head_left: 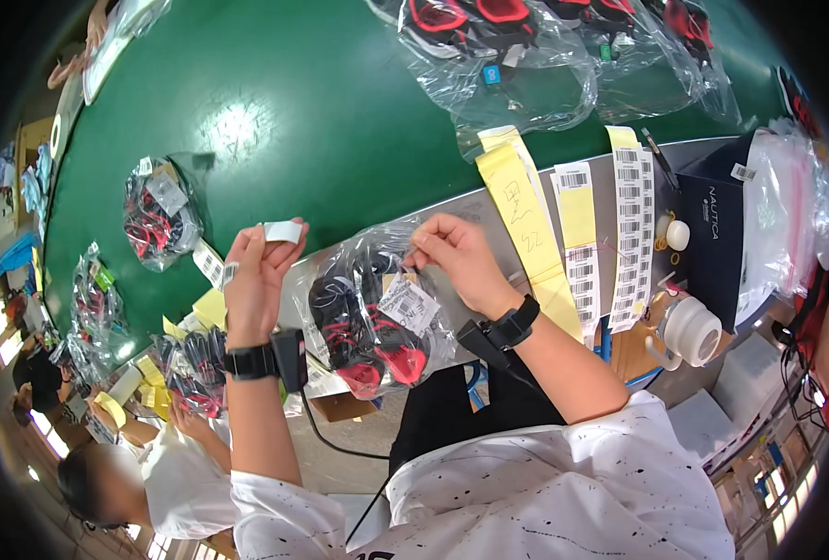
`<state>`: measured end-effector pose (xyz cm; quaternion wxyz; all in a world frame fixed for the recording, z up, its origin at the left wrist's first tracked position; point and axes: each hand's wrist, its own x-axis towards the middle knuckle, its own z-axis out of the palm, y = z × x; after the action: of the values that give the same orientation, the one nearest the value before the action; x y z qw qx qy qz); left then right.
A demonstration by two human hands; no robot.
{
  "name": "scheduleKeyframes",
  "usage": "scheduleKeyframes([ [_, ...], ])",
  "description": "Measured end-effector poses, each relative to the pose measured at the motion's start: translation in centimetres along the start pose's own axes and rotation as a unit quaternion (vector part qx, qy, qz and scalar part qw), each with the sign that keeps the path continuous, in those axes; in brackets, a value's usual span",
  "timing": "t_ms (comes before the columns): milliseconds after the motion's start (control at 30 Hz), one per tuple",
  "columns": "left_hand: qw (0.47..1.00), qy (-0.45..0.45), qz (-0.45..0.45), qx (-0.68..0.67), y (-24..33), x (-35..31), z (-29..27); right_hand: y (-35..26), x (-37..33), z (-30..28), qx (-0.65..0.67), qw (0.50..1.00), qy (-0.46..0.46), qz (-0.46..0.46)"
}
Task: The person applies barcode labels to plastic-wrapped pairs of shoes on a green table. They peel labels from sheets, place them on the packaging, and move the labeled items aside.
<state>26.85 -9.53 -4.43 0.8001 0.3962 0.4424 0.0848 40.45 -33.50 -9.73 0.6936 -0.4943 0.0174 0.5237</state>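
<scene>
Your left hand [258,271] is lifting a small white rectangular sticker label [283,231], pinching it between thumb and fingertips so the label is sticking out just above and to the right of your fingers. Your right hand [458,257] is resting on the top edge of a clear plastic bag holding black and red footwear [370,322], with thumb and forefinger pressed together on the bag's upper rim; whether they are gripping the plastic or only touching it is hard to tell. The bag is lying between your two hands on the near edge of the grey worktop [489,201], mostly below your right fingertips, and a white printed tag is showing on its front. Just right of your right hand, long yellow paper strips [525,224] and white barcode label sheets [629,224] are lying on the worktop. More bagged footwear is sitting on the green conveyor belt [321,112] beyond.
</scene>
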Motion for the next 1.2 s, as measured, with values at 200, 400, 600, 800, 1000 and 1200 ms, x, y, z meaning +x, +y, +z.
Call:
scheduleKeyframes([
  [200,0.988,-0.012,0.11,0.111,1.0,-4.6,10.8,-2.4,-2.9,1.0,-0.229,0.966,0.092,-0.075],
  [400,0.959,-0.085,0.115,0.244,-5.5,-4.0,28.1,-1.1,-9.9,-3.3,-0.105,0.994,0.02,0.014],
  [600,0.944,-0.088,0.278,0.151,-13.2,-2.0,42.3,2.5,-15.4,-8.8,0.105,0.989,-0.016,0.105],
  [800,0.965,-0.049,0.215,0.145,-16.8,-3.0,47.5,-3.5,-16.0,-10.1,-0.23,0.969,0.048,0.082],
  [1000,0.955,-0.071,0.256,0.135,-17.4,-3.4,50.8,-4.9,-15.7,-10.9,-0.298,0.949,0.057,0.091],
  [1200,0.948,-0.155,0.27,0.073,-16.8,-4.0,47.8,-2.9,-15.9,-10.9,-0.272,0.955,0.058,0.101],
])
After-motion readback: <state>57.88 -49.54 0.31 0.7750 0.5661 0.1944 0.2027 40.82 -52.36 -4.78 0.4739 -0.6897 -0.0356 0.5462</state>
